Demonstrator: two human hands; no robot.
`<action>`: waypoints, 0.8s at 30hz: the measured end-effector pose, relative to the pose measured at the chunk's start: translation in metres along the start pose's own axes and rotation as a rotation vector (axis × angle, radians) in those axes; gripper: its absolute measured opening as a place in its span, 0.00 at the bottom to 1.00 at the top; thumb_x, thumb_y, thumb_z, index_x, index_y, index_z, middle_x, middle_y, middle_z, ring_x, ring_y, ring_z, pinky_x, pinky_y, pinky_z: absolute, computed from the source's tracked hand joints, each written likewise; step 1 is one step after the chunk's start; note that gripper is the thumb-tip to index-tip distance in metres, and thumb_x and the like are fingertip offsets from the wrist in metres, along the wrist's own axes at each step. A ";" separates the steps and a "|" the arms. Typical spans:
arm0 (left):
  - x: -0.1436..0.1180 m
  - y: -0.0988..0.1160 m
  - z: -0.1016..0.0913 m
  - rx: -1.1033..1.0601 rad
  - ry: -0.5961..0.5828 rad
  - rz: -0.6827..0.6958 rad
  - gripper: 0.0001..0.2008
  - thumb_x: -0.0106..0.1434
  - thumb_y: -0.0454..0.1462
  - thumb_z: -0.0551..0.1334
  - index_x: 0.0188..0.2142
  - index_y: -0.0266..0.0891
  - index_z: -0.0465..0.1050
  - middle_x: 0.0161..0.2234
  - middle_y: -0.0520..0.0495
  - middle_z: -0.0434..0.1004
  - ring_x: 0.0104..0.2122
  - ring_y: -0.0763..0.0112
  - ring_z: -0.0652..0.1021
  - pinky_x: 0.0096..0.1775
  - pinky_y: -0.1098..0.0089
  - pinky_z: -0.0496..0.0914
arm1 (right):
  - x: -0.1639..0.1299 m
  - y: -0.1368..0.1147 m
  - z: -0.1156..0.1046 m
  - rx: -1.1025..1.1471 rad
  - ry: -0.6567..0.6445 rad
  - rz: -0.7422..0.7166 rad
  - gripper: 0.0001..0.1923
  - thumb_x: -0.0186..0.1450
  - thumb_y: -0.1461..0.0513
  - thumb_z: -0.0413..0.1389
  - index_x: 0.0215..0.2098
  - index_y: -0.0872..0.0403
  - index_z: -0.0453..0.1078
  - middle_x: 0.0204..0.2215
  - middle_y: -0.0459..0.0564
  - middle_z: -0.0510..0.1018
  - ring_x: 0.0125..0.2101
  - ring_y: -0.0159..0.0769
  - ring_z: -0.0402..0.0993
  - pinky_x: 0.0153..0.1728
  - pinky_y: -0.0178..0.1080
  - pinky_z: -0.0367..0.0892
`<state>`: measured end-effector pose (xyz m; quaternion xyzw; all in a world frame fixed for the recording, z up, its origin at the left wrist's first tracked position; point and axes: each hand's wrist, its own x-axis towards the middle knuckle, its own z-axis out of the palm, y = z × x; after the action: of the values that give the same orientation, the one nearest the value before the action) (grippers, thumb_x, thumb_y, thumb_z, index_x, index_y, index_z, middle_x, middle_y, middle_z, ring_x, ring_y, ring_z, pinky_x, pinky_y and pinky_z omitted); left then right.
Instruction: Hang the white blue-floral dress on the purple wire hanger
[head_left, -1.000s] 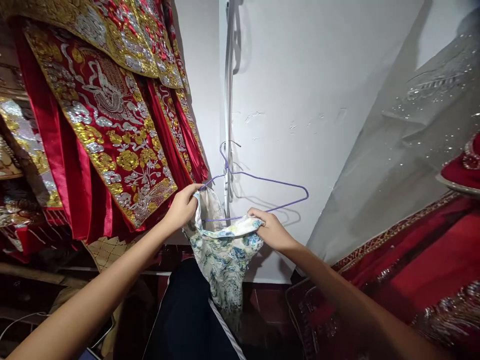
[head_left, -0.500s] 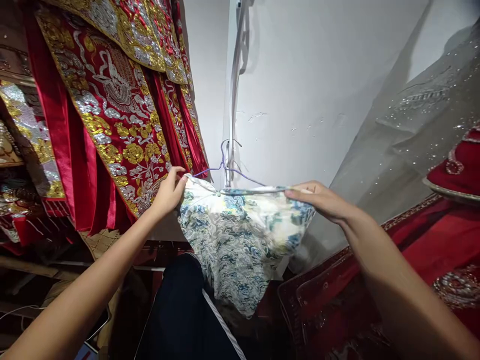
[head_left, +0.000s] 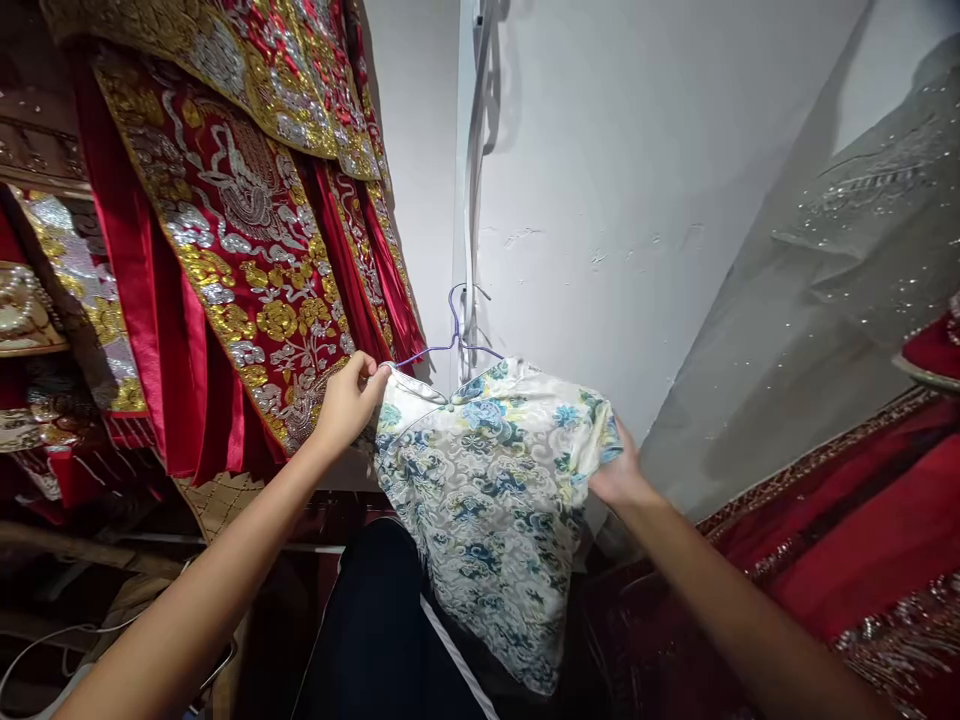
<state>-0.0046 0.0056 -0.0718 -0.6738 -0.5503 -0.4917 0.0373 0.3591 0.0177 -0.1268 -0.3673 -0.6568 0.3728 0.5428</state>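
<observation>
A short-sleeved floral top (head_left: 487,510), white with blue, green and yellow patterning, hangs on a thin purple hanger (head_left: 454,330). One bar of the hanger runs into the neckline on the left; the other passes under the right shoulder. My left hand (head_left: 349,405) pinches the left shoulder by the collar, thumb and fingers together. At the right sleeve is my right hand (head_left: 619,475), its fingers hidden behind the cloth, so their grip does not show. A small knot button sits at the collar.
Red robes (head_left: 247,230) with gold and silver embroidery hang close on the left. A pale wall (head_left: 600,180) and a narrow metal upright (head_left: 471,170) stand ahead. To the right are sheer sparkly fabric (head_left: 847,260) and a red beaded garment (head_left: 847,510). My dark-trousered leg (head_left: 367,620) is below.
My right hand has gone from the neckline edge down to the sleeve. The right shoulder now lies over the hanger bar, and the top hangs more spread out. My left hand keeps its pinch.
</observation>
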 end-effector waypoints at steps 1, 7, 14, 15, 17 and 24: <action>-0.001 0.002 0.002 -0.018 -0.008 0.012 0.12 0.68 0.46 0.55 0.39 0.41 0.69 0.30 0.51 0.73 0.29 0.70 0.72 0.33 0.71 0.62 | 0.001 -0.002 -0.008 0.073 0.017 0.058 0.39 0.67 0.36 0.33 0.46 0.52 0.75 0.33 0.58 0.80 0.42 0.51 0.78 0.40 0.47 0.72; 0.007 0.026 0.015 -0.124 -0.013 0.025 0.19 0.72 0.45 0.47 0.47 0.40 0.72 0.42 0.45 0.78 0.42 0.63 0.76 0.43 0.68 0.66 | 0.024 -0.058 -0.012 0.256 0.074 0.009 0.32 0.66 0.39 0.44 0.53 0.50 0.71 0.40 0.55 0.81 0.45 0.50 0.78 0.45 0.51 0.72; 0.011 0.016 0.010 -0.123 -0.066 -0.062 0.19 0.67 0.51 0.54 0.29 0.39 0.68 0.24 0.51 0.70 0.27 0.69 0.71 0.31 0.71 0.64 | -0.013 -0.096 0.039 0.097 -0.366 -0.163 0.38 0.61 0.33 0.46 0.54 0.48 0.73 0.48 0.57 0.78 0.57 0.55 0.69 0.53 0.57 0.66; 0.007 0.014 0.009 -0.181 -0.068 -0.076 0.21 0.68 0.51 0.53 0.27 0.39 0.67 0.24 0.51 0.70 0.27 0.69 0.71 0.31 0.70 0.65 | -0.019 -0.094 0.042 0.036 -0.520 -0.179 0.38 0.60 0.33 0.48 0.54 0.48 0.74 0.51 0.57 0.77 0.58 0.57 0.67 0.54 0.58 0.65; -0.002 0.015 0.010 -0.328 -0.089 -0.068 0.24 0.70 0.52 0.49 0.26 0.38 0.68 0.27 0.48 0.74 0.30 0.68 0.74 0.35 0.69 0.68 | -0.025 -0.084 0.047 -0.128 -0.730 -0.193 0.33 0.61 0.36 0.53 0.54 0.45 0.74 0.58 0.55 0.71 0.61 0.57 0.62 0.57 0.58 0.62; -0.035 0.084 0.023 -0.818 -0.260 -0.089 0.28 0.71 0.55 0.44 0.30 0.39 0.71 0.43 0.41 0.79 0.47 0.60 0.78 0.53 0.60 0.69 | -0.011 -0.003 0.091 -0.784 -0.347 -0.440 0.57 0.59 0.52 0.61 0.73 0.47 0.29 0.72 0.56 0.38 0.70 0.56 0.36 0.67 0.62 0.40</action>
<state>0.0779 -0.0384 -0.0671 -0.6652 -0.3385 -0.5814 -0.3239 0.2709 -0.0020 -0.1415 -0.3290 -0.8909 0.0294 0.3116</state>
